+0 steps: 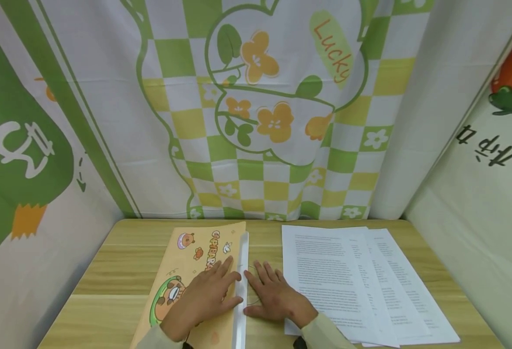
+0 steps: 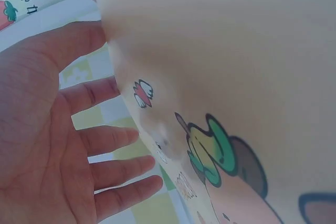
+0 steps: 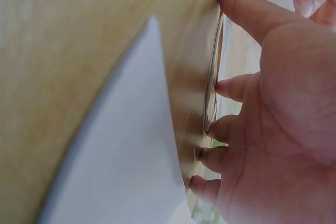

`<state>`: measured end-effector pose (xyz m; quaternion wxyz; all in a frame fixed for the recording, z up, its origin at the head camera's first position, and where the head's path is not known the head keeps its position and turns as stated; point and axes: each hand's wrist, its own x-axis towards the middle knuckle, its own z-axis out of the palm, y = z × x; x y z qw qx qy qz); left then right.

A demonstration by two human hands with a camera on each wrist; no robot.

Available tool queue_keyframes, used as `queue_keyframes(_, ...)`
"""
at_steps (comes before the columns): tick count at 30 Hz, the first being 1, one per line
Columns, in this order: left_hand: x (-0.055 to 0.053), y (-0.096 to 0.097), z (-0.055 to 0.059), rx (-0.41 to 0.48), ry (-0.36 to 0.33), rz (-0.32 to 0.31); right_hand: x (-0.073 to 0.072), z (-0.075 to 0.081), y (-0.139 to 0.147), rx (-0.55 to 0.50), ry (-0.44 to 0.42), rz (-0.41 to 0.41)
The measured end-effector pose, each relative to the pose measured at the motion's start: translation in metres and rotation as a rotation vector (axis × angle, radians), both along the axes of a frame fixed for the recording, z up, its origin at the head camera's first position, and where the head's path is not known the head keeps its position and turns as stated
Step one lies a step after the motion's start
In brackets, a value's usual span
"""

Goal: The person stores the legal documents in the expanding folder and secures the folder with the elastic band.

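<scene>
A light-orange document folder point(image 1: 214, 242) printed with capybara cartoons lies on the left half of the table, a pale strip point(image 1: 240, 320) running along its right edge. My left hand point(image 1: 209, 295) rests on its cover, fingers spread; in the left wrist view these fingers point(image 2: 113, 140) are nearly straight against the printed cover. Just right of that strip, my right hand point(image 1: 271, 293) lies palm down with spread fingers, its thumb and index tips at the folder's edge. A thin cord-like loop point(image 3: 209, 98) runs beneath the right fingertips. Neither hand grips anything.
Several overlapping printed sheets point(image 1: 321, 271) lie fanned out right of my right hand, close to the right wrist. The wooden table point(image 1: 107, 271) ends at a patterned curtain point(image 1: 282, 184) behind, with more cloth hanging at both sides.
</scene>
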<state>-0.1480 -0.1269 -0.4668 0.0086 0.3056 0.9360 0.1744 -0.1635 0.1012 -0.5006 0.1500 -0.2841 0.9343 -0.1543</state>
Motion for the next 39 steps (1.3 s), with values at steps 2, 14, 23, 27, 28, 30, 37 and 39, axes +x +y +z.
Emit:
queue_keyframes(2, -0.001, 0.000, 0.002, 0.006, 0.014, 0.005, 0.000, 0.000, 0.000, -0.002, -0.001, -0.002)
queue_keyframes(14, -0.006, -0.003, 0.011, -0.021, 0.120, 0.079, 0.002, -0.001, 0.000, -0.015, 0.016, 0.001)
queue_keyframes(23, -0.013, -0.007, 0.016, -0.051, 0.132, 0.146, 0.001, -0.001, 0.000, -0.003, 0.036, 0.008)
queue_keyframes(27, -0.015, -0.008, 0.021, -0.019, 0.085, 0.142, 0.001, -0.001, 0.001, -0.003, 0.029, 0.004)
queue_keyframes(28, -0.015, -0.008, 0.022, -0.004, 0.062, 0.138, 0.001, -0.001, 0.001, -0.005, 0.027, 0.003)
queue_keyframes(30, -0.015, -0.009, 0.024, 0.026, 0.016, 0.135, 0.001, -0.001, 0.002, -0.010, 0.029, 0.003)
queue_keyframes(37, -0.017, -0.013, 0.025, 0.113, -0.066, 0.108, 0.001, -0.004, 0.001, -0.005, 0.016, -0.008)
queue_keyframes(39, -0.018, -0.014, 0.024, 0.130, -0.073, 0.098, 0.001, -0.004, 0.000, -0.002, 0.024, -0.009)
